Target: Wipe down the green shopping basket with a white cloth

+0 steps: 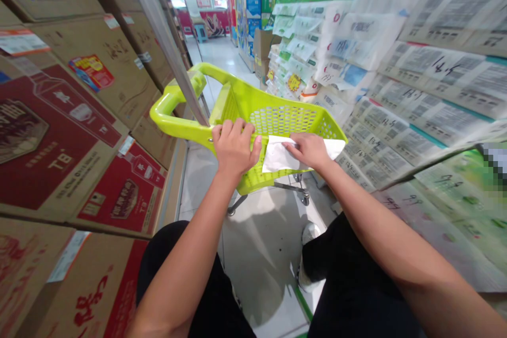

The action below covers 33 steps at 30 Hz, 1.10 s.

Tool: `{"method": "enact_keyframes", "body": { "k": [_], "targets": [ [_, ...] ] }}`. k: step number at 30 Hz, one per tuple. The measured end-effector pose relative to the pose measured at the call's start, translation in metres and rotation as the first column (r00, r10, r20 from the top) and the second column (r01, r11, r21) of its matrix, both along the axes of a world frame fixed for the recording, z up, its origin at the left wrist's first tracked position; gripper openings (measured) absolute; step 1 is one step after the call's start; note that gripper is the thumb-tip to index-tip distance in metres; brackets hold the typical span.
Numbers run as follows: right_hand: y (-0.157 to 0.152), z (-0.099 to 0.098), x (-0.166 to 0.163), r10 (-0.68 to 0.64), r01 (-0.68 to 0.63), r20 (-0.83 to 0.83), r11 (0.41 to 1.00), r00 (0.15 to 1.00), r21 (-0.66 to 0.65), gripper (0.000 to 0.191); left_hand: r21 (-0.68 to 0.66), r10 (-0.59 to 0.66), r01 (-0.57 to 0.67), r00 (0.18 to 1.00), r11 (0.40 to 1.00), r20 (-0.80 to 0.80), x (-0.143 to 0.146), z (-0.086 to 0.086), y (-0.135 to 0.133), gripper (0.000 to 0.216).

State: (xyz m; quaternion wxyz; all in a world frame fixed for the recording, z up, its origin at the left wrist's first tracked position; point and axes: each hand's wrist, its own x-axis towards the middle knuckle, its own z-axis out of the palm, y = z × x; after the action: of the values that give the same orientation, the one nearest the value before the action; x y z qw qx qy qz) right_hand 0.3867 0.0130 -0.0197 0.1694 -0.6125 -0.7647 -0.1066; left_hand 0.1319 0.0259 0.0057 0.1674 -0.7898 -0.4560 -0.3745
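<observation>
A lime-green plastic shopping cart point(233, 97) stands side-on before me, its handle toward the left and its perforated basket toward the right. My left hand point(236, 149) grips the near rim by the handle end, fingers hooked over the top and thumb out to the side. Farther right along the same rim, a white cloth point(277, 156) is draped over the edge and hangs down the outer side. It could also be thick paper. My right hand point(307, 149) presses it to the rim with the fingers bent over it. The basket's floor is mostly hidden.
Stacked cardboard cartons point(119, 190) rise close on my left. A metal post point(170, 37) slants down beside the cart handle. Packs of tissue point(396, 121) fill the right side. Beyond the cart a tiled aisle point(222, 53) leads to a blue stool point(200, 31).
</observation>
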Motion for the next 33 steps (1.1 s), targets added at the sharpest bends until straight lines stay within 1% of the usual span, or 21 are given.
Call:
{"method": "enact_keyframes", "body": {
  "k": [3,6,10,13,15,17,20,23,26,29,31,33],
  "targets": [
    [-0.002,0.002,-0.004,0.009,-0.009,-0.017,1.0,1.0,0.007,0.053,-0.008,-0.079,0.079,0.997,0.997,0.01,0.0,0.0,-0.005,0.031],
    [-0.002,0.006,-0.027,0.066,-0.065,-0.055,0.998,0.996,0.028,0.048,-0.017,-0.122,0.122,0.992,0.992,0.025,0.003,-0.001,-0.011,0.032],
    [0.0,0.009,-0.067,0.15,-0.135,-0.108,0.982,0.983,0.129,0.049,-0.002,-0.107,0.107,0.994,0.994,0.003,0.009,-0.004,-0.016,0.033],
    [0.002,0.011,-0.078,0.182,-0.168,-0.105,0.978,0.978,0.126,0.052,0.011,-0.082,0.082,0.996,0.997,-0.018,0.01,-0.005,-0.016,0.037],
    [0.004,0.011,-0.073,0.17,-0.163,-0.092,0.983,0.981,0.082,0.054,0.024,-0.065,0.066,0.997,0.998,-0.034,0.007,-0.005,-0.014,0.04],
    [0.006,0.011,-0.06,0.127,-0.125,-0.074,0.992,0.989,0.036,0.056,0.037,-0.048,0.05,0.997,0.998,-0.054,0.003,-0.005,-0.01,0.041],
    [0.008,0.01,-0.034,0.039,-0.04,-0.027,0.998,0.999,-0.04,0.057,0.036,-0.03,0.032,0.997,0.999,-0.065,-0.003,-0.004,-0.003,0.034],
    [0.009,0.007,-0.005,-0.047,0.049,0.024,0.993,0.999,-0.106,0.056,0.037,-0.01,0.012,0.999,0.999,-0.038,-0.008,-0.005,0.005,0.03],
    [0.008,0.005,0.015,-0.085,0.093,0.059,0.985,0.995,-0.144,0.054,0.039,0.0,0.0,1.0,0.999,-0.016,-0.009,-0.005,0.01,0.028],
    [0.006,0.004,0.014,-0.079,0.088,0.07,0.987,0.994,-0.132,0.05,0.042,-0.005,0.006,1.0,0.999,-0.014,-0.009,-0.004,0.011,0.029],
    [0.006,0.004,0.0,-0.058,0.065,0.067,0.992,0.996,-0.107,0.049,0.042,-0.01,0.01,1.0,0.999,-0.006,-0.007,-0.004,0.009,0.033],
    [0.006,0.006,-0.022,-0.012,0.015,0.046,0.997,0.999,-0.078,0.048,0.041,-0.015,0.015,1.0,0.999,-0.001,-0.006,-0.003,0.007,0.035]
  ]
}}
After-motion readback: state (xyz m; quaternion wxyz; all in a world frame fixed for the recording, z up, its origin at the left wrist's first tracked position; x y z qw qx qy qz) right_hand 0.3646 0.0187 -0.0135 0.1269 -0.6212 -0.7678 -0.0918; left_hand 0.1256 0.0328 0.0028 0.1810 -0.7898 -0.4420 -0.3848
